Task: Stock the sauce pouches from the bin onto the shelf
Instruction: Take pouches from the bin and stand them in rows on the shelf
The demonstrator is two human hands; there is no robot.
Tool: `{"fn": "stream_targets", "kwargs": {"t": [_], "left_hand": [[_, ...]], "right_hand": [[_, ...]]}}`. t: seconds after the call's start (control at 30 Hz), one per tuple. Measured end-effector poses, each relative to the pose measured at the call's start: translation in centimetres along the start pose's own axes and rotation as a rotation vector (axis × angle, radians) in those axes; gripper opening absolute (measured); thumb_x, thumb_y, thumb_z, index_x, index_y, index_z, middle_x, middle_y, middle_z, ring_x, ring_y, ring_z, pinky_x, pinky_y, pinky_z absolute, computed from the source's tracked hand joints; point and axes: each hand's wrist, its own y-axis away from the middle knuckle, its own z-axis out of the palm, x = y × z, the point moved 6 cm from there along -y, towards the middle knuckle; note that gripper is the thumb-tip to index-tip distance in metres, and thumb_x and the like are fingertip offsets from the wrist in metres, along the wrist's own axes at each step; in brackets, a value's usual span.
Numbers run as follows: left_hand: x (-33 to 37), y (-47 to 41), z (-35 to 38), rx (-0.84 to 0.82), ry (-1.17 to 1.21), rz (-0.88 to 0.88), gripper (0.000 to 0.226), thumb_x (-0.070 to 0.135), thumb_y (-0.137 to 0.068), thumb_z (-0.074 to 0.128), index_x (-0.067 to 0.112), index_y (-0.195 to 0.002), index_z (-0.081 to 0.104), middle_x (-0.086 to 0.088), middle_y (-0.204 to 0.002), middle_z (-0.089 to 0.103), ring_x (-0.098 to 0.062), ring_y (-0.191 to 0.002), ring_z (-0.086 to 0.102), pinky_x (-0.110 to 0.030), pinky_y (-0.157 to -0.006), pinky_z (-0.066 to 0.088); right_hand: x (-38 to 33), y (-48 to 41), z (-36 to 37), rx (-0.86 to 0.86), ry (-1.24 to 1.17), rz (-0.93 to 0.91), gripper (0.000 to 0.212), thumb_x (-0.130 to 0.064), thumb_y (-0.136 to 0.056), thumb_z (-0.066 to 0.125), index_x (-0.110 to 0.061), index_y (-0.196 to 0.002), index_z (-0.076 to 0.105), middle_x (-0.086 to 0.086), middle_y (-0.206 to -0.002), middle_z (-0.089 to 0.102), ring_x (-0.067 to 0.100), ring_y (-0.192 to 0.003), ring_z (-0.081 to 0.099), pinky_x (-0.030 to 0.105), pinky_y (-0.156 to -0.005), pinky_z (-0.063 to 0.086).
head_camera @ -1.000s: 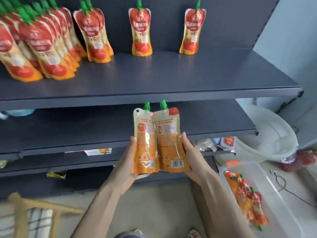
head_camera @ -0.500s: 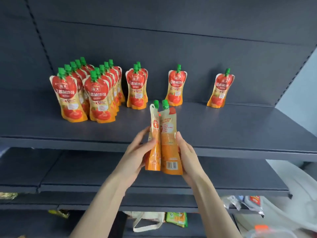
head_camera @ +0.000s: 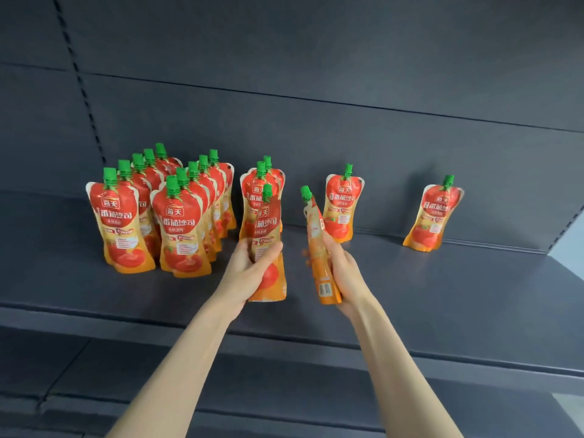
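Observation:
My left hand (head_camera: 249, 267) grips a red and orange sauce pouch (head_camera: 268, 222) with a green cap, front facing me, upright over the dark shelf (head_camera: 442, 286), just in front of a short row of pouches (head_camera: 264, 184). A second pouch (head_camera: 317, 245) is gripped in my right hand (head_camera: 344, 273), turned edge-on with its barcode toward me and its cap tilted left. The two held pouches are apart. The bin is out of view.
Several pouches stand in two rows (head_camera: 164, 210) at the shelf's left. Single pouches stand at the back middle (head_camera: 343, 203) and back right (head_camera: 433, 213). Bare shelf lies between them and along the front edge. A lower shelf (head_camera: 94, 368) shows below.
The hands have risen from below the shelf to over it and drawn apart, splitting the two pouches. The left pouch has turned front-on. The view has tilted up, hiding the bin.

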Motion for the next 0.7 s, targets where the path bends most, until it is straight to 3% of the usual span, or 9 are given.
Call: {"fn": "stream_targets", "kwargs": {"t": [0.1,0.17,0.33,0.43,0.53,0.6,0.7], "left_hand": [[-0.4,-2.4,-1.0,0.059,-0.121,0.020,0.044,0.055,-0.089,0.045,0.030,-0.125,0.038,0.022,-0.106,0.052,0.007,-0.093,0.053,-0.013,-0.067,0.041],[-0.6,-3.8,-1.7,0.065,-0.166,0.039,0.043,0.050,-0.093,0.043,0.030,-0.130,0.033,0.023,-0.106,0.050,0.008,-0.091,0.051,-0.012,-0.065,0.040],[-0.8,-6.7,-3.4,0.074,-0.220,0.159,0.031,0.036,-0.091,0.056,0.029,-0.117,0.041,0.017,-0.110,0.054,-0.003,-0.104,0.055,-0.020,-0.079,0.046],[-1.3,-8.1,-4.3,0.071,-0.234,0.201,0.027,0.029,-0.090,0.060,0.030,-0.113,0.044,0.019,-0.108,0.056,-0.002,-0.106,0.054,-0.019,-0.084,0.046],[-2.4,-9.2,-4.7,0.031,-0.231,0.172,0.030,0.029,-0.090,0.061,0.031,-0.114,0.044,0.009,-0.119,0.056,-0.009,-0.114,0.053,-0.033,-0.096,0.046],[-3.1,-9.3,-4.6,0.025,-0.243,0.162,0.038,0.030,-0.089,0.062,0.032,-0.120,0.042,0.007,-0.126,0.053,-0.011,-0.119,0.050,-0.033,-0.097,0.045],[-3.9,-9.4,-5.1,0.059,-0.340,0.157,0.051,0.031,-0.085,0.066,0.025,-0.129,0.041,0.002,-0.132,0.050,-0.015,-0.121,0.048,-0.038,-0.100,0.044]], "right_hand": [[-0.2,-2.0,-0.3,0.095,0.076,-0.065,0.047,-0.053,-0.077,0.069,-0.020,-0.109,0.058,0.000,-0.092,0.069,0.010,-0.074,0.063,0.026,-0.064,0.050],[-0.4,-3.3,-0.2,0.144,0.085,-0.125,0.042,-0.037,-0.077,0.075,-0.018,-0.111,0.058,-0.001,-0.093,0.068,0.013,-0.079,0.065,0.026,-0.069,0.051],[-0.8,-5.5,0.0,0.297,0.052,-0.256,0.050,-0.023,-0.073,0.081,-0.015,-0.114,0.052,-0.002,-0.098,0.067,0.008,-0.084,0.066,0.015,-0.066,0.051],[-0.9,-6.4,0.3,0.395,0.077,-0.325,0.055,-0.019,-0.072,0.082,-0.016,-0.115,0.048,0.003,-0.106,0.065,0.014,-0.091,0.065,0.019,-0.073,0.051],[-0.3,-7.0,1.1,0.425,0.161,-0.353,0.061,-0.016,-0.073,0.081,-0.021,-0.120,0.042,0.001,-0.111,0.061,0.014,-0.097,0.062,0.018,-0.078,0.050],[0.6,-7.1,0.9,0.421,0.216,-0.327,0.063,-0.015,-0.075,0.079,-0.019,-0.124,0.038,0.003,-0.115,0.059,0.019,-0.104,0.061,0.030,-0.088,0.052],[2.0,-6.9,0.4,0.418,0.393,-0.271,0.064,-0.017,-0.078,0.077,-0.015,-0.129,0.039,0.010,-0.127,0.053,0.028,-0.119,0.051,0.049,-0.102,0.044]]}}
